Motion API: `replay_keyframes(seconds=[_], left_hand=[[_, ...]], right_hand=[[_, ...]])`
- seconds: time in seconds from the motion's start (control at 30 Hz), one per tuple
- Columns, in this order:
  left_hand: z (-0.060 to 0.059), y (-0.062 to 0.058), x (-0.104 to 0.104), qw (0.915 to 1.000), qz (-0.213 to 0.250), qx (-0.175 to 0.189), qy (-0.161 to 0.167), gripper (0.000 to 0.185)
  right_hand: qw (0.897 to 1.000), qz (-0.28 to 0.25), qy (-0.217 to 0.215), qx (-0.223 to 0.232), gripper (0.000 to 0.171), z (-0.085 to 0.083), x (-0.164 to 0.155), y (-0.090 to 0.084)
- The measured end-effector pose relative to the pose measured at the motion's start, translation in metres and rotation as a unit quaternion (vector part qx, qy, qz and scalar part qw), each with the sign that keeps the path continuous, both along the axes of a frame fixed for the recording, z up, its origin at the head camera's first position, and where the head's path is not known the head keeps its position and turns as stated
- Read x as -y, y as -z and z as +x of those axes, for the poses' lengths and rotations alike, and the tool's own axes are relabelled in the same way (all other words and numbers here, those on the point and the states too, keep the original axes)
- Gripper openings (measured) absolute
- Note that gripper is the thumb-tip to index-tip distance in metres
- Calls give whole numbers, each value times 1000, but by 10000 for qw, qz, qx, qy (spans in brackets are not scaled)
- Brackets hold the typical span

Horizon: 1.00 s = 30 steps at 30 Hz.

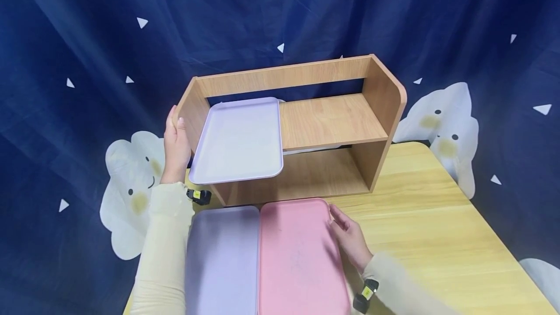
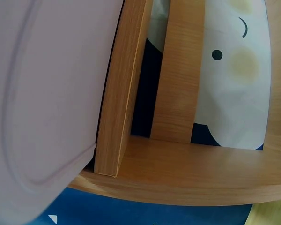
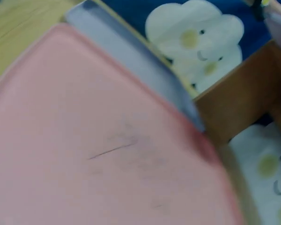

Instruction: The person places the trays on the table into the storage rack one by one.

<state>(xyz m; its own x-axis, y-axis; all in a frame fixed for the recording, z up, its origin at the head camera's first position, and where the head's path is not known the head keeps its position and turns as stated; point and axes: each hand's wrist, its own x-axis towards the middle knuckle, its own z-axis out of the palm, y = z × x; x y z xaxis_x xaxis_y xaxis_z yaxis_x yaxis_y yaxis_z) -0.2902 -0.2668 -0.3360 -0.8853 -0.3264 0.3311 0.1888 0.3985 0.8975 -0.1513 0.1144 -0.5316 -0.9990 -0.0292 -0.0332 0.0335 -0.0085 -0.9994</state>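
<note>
Navy curtain [image 1: 315,13] backs our table [image 1: 437,227]. Lower centre, our right hand [image 1: 351,240] touches the pink tray [image 1: 299,256], cut off below; whether it pinches, we cannot tell. Left of centre, our left hand [image 1: 176,152] grips the wooden shelf [image 1: 332,118] beside a lavender tray [image 1: 242,142], fingers partly hidden.

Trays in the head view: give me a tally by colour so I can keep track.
Lavender: 2 (upper lavender tray, lower lavender tray)
Pink: 1 (pink tray)
Total: 3 trays
</note>
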Motion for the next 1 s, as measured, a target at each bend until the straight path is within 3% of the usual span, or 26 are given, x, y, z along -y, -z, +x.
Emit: replay_keyframes(seconds=[0.13,0.27,0.77,1.0], left_hand=[[0,0,-1,10000,-11,15,1,51],[0,1,-1,10000,-27,-17,-8,52],[1,0,-1,9999,6,109,4,52],[1,0,-1,10000,30,85,-20,52]], right_hand=[[9987,102,175,459,51,7,-2,21],[9976,159,228,628,51,13,-2,34],[9944,416,83,970,66,33,-3,61],[9930,479,82,1078,69,38,0,66]])
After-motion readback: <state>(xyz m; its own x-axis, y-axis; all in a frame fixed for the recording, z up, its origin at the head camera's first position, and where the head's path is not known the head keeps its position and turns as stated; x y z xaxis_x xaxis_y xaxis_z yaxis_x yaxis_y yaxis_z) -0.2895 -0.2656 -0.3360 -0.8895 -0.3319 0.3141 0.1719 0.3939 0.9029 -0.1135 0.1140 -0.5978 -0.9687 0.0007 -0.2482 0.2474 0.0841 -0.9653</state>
